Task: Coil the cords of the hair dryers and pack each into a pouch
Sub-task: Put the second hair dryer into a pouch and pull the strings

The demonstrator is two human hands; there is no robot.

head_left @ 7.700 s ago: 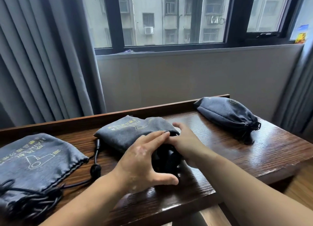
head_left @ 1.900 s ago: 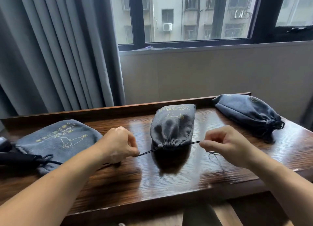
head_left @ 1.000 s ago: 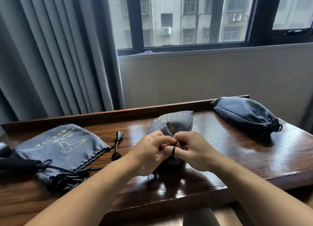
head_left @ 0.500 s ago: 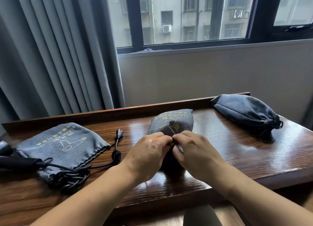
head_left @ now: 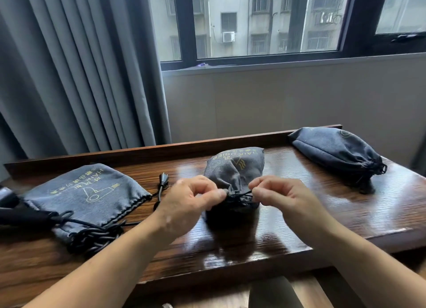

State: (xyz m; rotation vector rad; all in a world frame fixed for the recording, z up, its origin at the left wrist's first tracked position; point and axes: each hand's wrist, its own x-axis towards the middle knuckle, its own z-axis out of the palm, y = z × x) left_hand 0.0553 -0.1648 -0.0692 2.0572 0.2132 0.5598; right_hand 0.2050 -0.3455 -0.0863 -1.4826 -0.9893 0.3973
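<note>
Grey fabric everywhere in the head view: three drawstring pouches sit on a glossy dark wooden table (head_left: pixel 299 227) under a window. The middle pouch (head_left: pixel 232 169) is stuffed and bulging, with gold "HAIR DRIER" lettering on its far end, and its gathered mouth faces the person. Both hands are right at that mouth. The left hand (head_left: pixel 186 204) has thumb and forefinger pinched tight on the black drawstring (head_left: pixel 242 195), the other fingers curled in. The right hand (head_left: pixel 283 197) does the same from the other side, pinching the string just beside the cinched opening. The hands are close together, only the knot area between them, and it's a bit motion-blurred so I can't tell exactly how the string loops.

Off to the left lies a flat pouch (head_left: pixel 87 192) with a gold dryer logo, its mouth open. A black hair dryer (head_left: pixel 20 214) rests against its near left edge, mostly cut off by the frame, and its black cord (head_left: pixel 92 236) lies in a loose tangle over the pouch's front corner, with the plug (head_left: pixel 163 180) on the table just past the pouch's right side.

Far right, well apart from the hands, a third pouch (head_left: pixel 334 150) sits filled and drawn closed.
</note>
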